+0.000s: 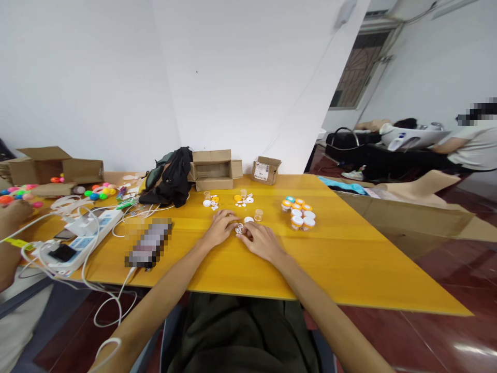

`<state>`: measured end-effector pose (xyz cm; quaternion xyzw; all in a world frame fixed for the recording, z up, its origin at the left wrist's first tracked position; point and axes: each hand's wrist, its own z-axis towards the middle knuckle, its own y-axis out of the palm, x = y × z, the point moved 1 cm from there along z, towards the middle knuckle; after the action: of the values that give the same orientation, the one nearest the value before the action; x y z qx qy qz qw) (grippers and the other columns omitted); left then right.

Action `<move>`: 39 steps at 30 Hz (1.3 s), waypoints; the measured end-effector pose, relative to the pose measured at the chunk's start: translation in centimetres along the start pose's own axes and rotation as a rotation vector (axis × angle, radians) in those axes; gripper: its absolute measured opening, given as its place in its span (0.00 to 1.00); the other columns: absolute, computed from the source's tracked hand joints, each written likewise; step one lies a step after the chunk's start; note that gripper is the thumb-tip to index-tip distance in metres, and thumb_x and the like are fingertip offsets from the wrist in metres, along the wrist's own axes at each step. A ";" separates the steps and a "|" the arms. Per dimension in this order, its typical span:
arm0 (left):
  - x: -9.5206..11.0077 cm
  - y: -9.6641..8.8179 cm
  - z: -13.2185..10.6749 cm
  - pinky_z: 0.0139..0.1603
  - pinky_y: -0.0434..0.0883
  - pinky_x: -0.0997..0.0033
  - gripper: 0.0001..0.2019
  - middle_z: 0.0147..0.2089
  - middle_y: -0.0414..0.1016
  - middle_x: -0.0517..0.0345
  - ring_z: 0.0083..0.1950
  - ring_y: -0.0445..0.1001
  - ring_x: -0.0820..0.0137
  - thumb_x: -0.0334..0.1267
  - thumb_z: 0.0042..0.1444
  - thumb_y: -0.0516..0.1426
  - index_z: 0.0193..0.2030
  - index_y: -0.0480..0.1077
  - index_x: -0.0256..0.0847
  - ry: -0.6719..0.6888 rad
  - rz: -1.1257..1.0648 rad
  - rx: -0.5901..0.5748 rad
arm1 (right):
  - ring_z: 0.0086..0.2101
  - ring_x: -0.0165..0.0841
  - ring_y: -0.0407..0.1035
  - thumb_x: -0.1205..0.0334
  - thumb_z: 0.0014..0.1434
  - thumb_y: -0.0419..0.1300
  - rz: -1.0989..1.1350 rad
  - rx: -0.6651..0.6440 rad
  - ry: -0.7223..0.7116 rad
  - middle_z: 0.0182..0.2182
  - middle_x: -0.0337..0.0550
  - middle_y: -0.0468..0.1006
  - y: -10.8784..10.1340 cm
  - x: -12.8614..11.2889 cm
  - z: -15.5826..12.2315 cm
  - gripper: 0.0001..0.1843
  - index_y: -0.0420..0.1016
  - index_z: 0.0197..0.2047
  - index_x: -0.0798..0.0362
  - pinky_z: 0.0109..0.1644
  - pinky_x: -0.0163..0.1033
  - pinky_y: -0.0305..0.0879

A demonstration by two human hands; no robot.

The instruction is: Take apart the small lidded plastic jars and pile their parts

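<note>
Just above the tabletop, my left hand (220,229) and my right hand (263,240) meet with curled fingers. Small white openwork plastic pieces (239,228), round and spoked like little wheels, sit between the fingertips of both hands. A white lid (249,220) lies just beyond my right fingertips, beside a small clear cup (258,215). Farther back are two clusters of loose parts: a yellow lid (237,198) with white pieces, and a white disc (207,203) near another clear cup. To the right stands a group of small capped jars (298,212) with white, orange and teal lids.
An open cardboard box (213,176) and a smaller box (266,171) stand by the wall. Leftward are a black bag (171,178), a phone (149,243), a power strip (93,241) with trailing cables, and colourful balls (101,192). Another person's hand (15,215) is at far left.
</note>
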<state>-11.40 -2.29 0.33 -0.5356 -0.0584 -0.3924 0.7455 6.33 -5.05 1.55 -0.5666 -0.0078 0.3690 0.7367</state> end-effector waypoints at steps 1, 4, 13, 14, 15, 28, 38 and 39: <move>-0.1 0.1 0.0 0.59 0.63 0.57 0.11 0.49 0.72 0.52 0.55 0.67 0.60 0.35 0.61 0.57 0.47 0.78 0.48 0.005 -0.002 -0.003 | 0.32 0.35 0.71 0.59 0.61 0.58 0.001 0.021 0.014 0.32 0.42 0.78 0.0 0.1 0.0 0.04 0.72 0.34 0.48 0.34 0.38 0.58; -0.3 0.2 0.1 0.58 0.65 0.60 0.10 0.44 0.72 0.53 0.51 0.69 0.62 0.34 0.60 0.57 0.46 0.78 0.47 0.010 -0.001 -0.003 | 0.37 0.38 0.71 0.63 0.62 0.54 -0.012 0.144 0.041 0.36 0.45 0.77 0.1 0.7 0.1 0.05 0.72 0.36 0.48 0.37 0.39 0.61; 0.4 -0.1 0.0 0.56 0.66 0.61 0.10 0.40 0.71 0.54 0.47 0.70 0.63 0.35 0.61 0.56 0.44 0.78 0.46 0.025 -0.016 -0.027 | 0.42 0.42 0.70 0.67 0.61 0.52 -0.102 0.217 0.018 0.43 0.50 0.75 0.9 2.2 0.2 0.12 0.75 0.42 0.47 0.41 0.42 0.65; 0.5 -0.2 0.0 0.56 0.66 0.61 0.10 0.40 0.71 0.54 0.47 0.70 0.63 0.35 0.61 0.56 0.44 0.78 0.46 0.026 -0.018 -0.030 | 0.42 0.41 0.70 0.67 0.61 0.53 -0.094 0.214 0.020 0.44 0.50 0.75 1.0 2.2 0.3 0.11 0.75 0.42 0.47 0.41 0.42 0.65; 0.7 -0.2 0.0 0.55 0.66 0.61 0.09 0.40 0.71 0.54 0.47 0.70 0.62 0.35 0.60 0.57 0.44 0.78 0.46 0.026 -0.022 -0.033 | 0.42 0.41 0.71 0.67 0.61 0.54 -0.084 0.210 0.025 0.44 0.49 0.76 0.9 2.2 0.3 0.10 0.75 0.42 0.47 0.41 0.42 0.65; 1.0 -0.4 0.1 0.53 0.66 0.64 0.10 0.41 0.74 0.55 0.45 0.72 0.64 0.36 0.58 0.58 0.45 0.78 0.46 -0.001 -0.100 -0.087 | 0.35 0.38 0.74 0.59 0.58 0.58 0.336 0.262 0.119 0.35 0.44 0.80 0.6 2.6 0.8 0.04 0.72 0.36 0.49 0.41 0.42 0.70; 2.1 -0.7 0.0 0.55 0.65 0.60 0.13 0.44 0.77 0.56 0.48 0.73 0.61 0.39 0.52 0.65 0.45 0.75 0.45 0.025 -0.110 0.020 | 0.34 0.36 0.76 0.45 0.50 0.65 0.881 0.169 0.154 0.34 0.42 0.80 1.1 2.0 1.3 0.17 0.70 0.34 0.49 0.39 0.42 0.74; 2.2 -0.7 0.0 0.54 0.65 0.61 0.12 0.43 0.78 0.56 0.48 0.73 0.61 0.39 0.51 0.65 0.44 0.75 0.44 0.028 -0.110 0.028 | 0.34 0.37 0.76 0.45 0.48 0.65 0.905 0.155 0.153 0.34 0.42 0.80 1.1 1.9 1.3 0.18 0.70 0.34 0.49 0.40 0.42 0.74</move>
<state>-10.40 -3.52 1.99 -0.5156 -0.0829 -0.4391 0.7311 6.55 -2.85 0.35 -0.4818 0.3225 0.6099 0.5402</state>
